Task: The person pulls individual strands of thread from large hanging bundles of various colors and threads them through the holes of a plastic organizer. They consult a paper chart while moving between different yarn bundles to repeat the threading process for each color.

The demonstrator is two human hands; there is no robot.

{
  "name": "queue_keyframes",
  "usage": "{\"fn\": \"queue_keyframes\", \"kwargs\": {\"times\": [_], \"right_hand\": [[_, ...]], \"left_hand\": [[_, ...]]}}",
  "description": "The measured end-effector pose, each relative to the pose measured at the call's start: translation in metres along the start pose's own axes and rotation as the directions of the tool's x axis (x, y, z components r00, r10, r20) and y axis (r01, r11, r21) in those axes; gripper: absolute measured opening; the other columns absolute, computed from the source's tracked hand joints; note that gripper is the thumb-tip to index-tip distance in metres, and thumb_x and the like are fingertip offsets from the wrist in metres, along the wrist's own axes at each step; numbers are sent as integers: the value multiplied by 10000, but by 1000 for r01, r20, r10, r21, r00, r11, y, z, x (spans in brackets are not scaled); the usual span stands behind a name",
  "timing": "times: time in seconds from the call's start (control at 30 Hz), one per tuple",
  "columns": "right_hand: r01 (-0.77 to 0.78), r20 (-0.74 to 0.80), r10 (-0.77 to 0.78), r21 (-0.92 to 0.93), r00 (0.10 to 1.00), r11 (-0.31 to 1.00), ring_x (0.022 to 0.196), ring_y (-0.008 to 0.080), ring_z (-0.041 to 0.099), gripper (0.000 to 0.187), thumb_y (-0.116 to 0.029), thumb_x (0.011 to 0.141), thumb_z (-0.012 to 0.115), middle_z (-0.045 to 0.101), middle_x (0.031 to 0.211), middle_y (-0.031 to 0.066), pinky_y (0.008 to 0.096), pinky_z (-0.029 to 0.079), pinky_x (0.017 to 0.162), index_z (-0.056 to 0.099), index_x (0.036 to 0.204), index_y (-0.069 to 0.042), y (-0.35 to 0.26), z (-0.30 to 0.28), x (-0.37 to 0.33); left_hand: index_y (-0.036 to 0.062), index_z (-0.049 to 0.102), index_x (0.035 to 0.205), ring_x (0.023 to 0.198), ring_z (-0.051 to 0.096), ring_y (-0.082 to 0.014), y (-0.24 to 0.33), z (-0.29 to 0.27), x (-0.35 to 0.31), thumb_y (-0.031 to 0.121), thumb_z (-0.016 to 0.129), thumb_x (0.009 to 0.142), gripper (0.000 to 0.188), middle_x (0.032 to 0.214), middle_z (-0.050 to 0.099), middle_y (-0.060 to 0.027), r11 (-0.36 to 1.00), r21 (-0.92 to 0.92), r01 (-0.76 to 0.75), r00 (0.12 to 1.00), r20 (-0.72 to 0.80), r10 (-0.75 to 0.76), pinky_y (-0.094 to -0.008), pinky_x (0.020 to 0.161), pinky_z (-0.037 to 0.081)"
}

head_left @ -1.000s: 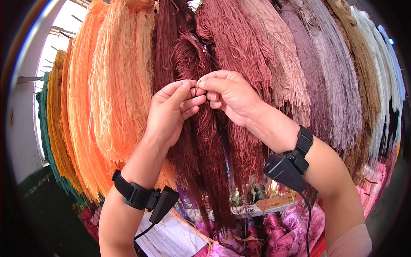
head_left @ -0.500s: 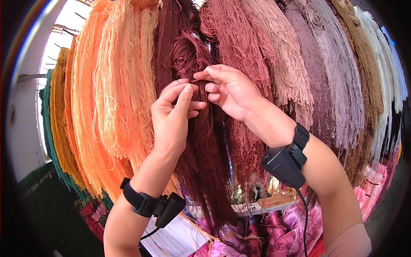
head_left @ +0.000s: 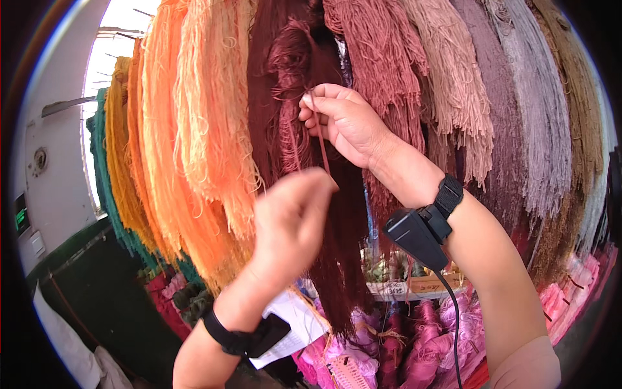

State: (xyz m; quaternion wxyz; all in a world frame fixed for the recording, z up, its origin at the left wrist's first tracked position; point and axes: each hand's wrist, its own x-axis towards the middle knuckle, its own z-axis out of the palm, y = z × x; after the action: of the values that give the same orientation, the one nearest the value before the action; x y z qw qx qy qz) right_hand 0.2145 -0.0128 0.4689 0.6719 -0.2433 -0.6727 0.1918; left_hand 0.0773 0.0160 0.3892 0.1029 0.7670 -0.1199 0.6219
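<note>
A dark maroon hank of thread (head_left: 340, 253) hangs in front of me, with a looped, knotted bundle (head_left: 289, 55) near its top. My right hand (head_left: 346, 123) is beside that bundle, thumb and fingers pinched on a thin reddish strand of thread (head_left: 322, 142). The strand runs down, pulled fairly straight, to my left hand (head_left: 291, 220). That hand is lower and smeared by motion. Its fingers look closed around the strand's lower end, in front of the maroon hank. Both wrists wear black straps with small devices.
Orange hanks (head_left: 194, 123) hang to the left, dusty-rose hanks (head_left: 379, 58) and mauve hanks (head_left: 489, 97) to the right. Below are pink and purple bundles (head_left: 424, 343), a shelf edge (head_left: 389, 290) and a printed sheet (head_left: 291, 327). A cable (head_left: 457, 324) trails from my right wrist device.
My left hand has dropped down and away from the right, and a strand now stretches between them. My right hand stays near the bundle. The view has shifted somewhat to the left.
</note>
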Motion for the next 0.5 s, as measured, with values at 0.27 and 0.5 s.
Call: {"fn": "queue_keyframes", "kwargs": {"times": [0.27, 0.5], "right_hand": [[52, -156, -66, -91, 986, 995, 611, 76, 469, 62, -135, 759, 508, 523, 663, -1, 207, 376, 569, 526, 725, -87, 14, 9, -3], [47, -189, -71, -131, 979, 990, 612, 78, 461, 69, -141, 750, 524, 520, 675, 6, 209, 375, 562, 526, 736, -74, 12, -6, -8]], "left_hand": [[31, 564, 745, 477, 508, -230, 84, -28, -199, 89, 522, 641, 127, 549, 491, -100, 991, 130, -39, 730, 681, -61, -326, 419, 399], [102, 579, 629, 535, 530, -295, 148, -101, -379, 221, 524, 625, 131, 578, 546, -119, 844, 329, 424, -223, 941, -255, -410, 455, 404]]}}
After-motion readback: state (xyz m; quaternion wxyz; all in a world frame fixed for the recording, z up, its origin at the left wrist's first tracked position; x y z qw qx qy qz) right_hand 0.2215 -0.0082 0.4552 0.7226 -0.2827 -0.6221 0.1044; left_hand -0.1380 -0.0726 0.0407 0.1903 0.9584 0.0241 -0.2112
